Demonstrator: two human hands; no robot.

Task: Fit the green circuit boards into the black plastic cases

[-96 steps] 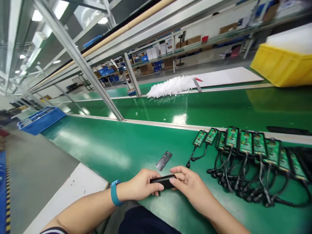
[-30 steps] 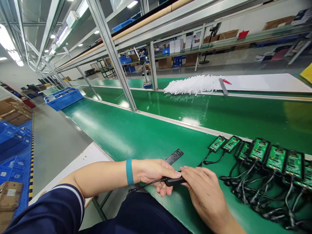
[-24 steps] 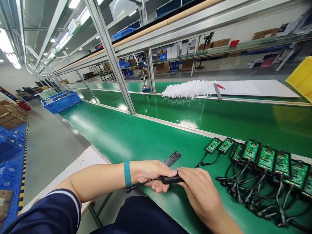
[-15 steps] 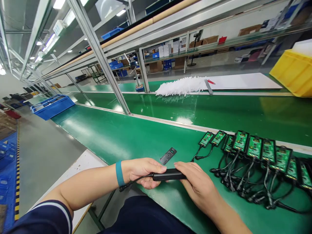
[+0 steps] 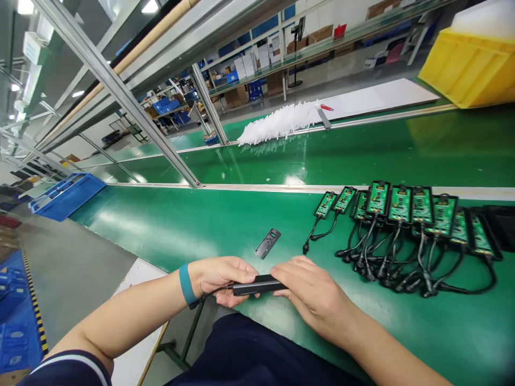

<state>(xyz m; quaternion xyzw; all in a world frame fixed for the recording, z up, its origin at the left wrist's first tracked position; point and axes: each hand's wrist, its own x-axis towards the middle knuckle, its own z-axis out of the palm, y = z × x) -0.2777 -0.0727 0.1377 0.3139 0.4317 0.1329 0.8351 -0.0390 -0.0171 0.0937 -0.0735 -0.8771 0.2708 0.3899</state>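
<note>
Between my two hands is a slim black plastic case (image 5: 257, 285) with a black cable coming out of its left end. My left hand (image 5: 226, 276) grips the cable end, thumb on top and fingers underneath. Around the other end my right hand (image 5: 309, 289) is closed, its fingers lying over the top. The cable runs back under my left wrist, which wears a teal band (image 5: 187, 285). Just beyond the hands a loose black cover (image 5: 267, 243) with a small window lies on the green bench.
To the right lie several open black cases with green circuit boards (image 5: 401, 205) and black cables (image 5: 402, 262). Across the bench are a pile of white strips (image 5: 277, 124), a white board (image 5: 374, 99) and a yellow bin (image 5: 469, 67). A blue tray (image 5: 68, 195) stands far left.
The view has tilted and shifted, so the bench items appear moved. Both hands keep their hold on the black case, with little change in grip.
</note>
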